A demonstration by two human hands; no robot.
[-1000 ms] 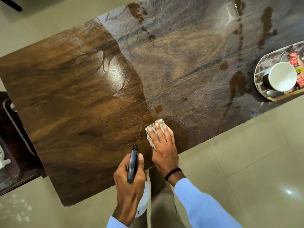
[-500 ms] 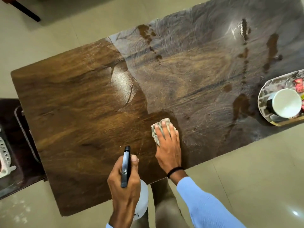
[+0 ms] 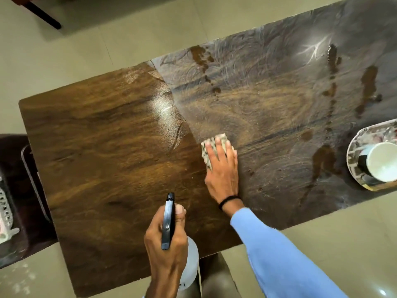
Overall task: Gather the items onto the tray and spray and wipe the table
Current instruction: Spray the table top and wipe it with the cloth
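At the left edge, dark furniture (image 3: 15,168): a low dark piece stands just beside the worktop's left end. A white latticed object (image 3: 5,214) lies on it, cut off by the frame.
Worktop (image 3: 103,151): brown wood grain. The left part looks dull. The right part is glossy, with swirled wet streaks and darker brown patches.
Left hand (image 3: 167,252): at the near edge, fingers curled round the neck of the spray bottle, thumb raised beside its black head.
Spray bottle (image 3: 168,222): the black head points away across the worktop. The translucent white body shows below the hand, past the near edge.
Cloth (image 3: 209,147): a pale, speckled, folded piece lying flat about mid-worktop, at the border of the dull and glossy parts. Most of it is covered by the right hand.
Right hand (image 3: 223,171): palm down on the cloth, fingers straight and close together, pressing it against the wood.
Wristband (image 3: 228,201): a thin black band on the right wrist, just above a light blue sleeve (image 3: 279,254).
Tray (image 3: 352,151): an oval patterned tray at the right edge near the worktop's front, partly out of frame.
Cup (image 3: 380,162): on the tray, white inside facing the camera. Whether it is upright or tipped, I cannot tell.
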